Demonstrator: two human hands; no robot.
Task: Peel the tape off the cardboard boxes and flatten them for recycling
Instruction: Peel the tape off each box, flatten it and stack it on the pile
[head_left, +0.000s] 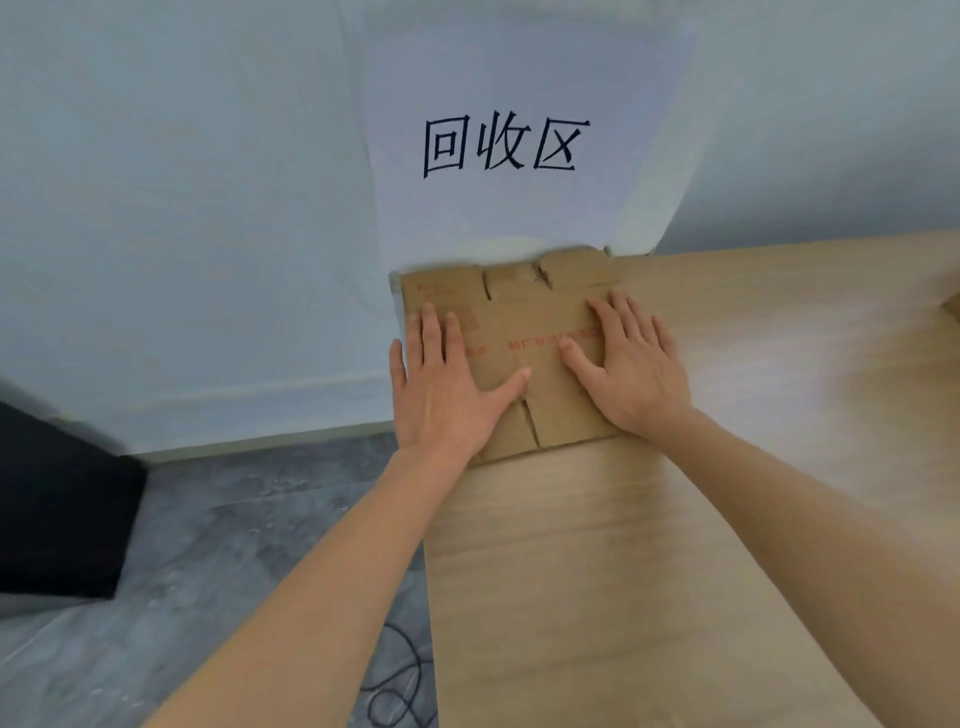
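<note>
A flattened brown cardboard box (519, 312) with red print lies at the far left corner of the light wooden table (597, 545), against the wall. My left hand (447, 384) lies flat on its left side, fingers spread, little finger over the table's left edge. On the right side my right hand (631, 364) presses palm down, fingers apart. The box's flaps show slits at the far and near edges. I see no tape on it.
A white paper sign (504, 145) with three black characters hangs on the wall behind the box. Grey floor (208, 545) lies left of the table, with a black object (57, 499) at far left and a dark cable (400, 686) near the table's foot.
</note>
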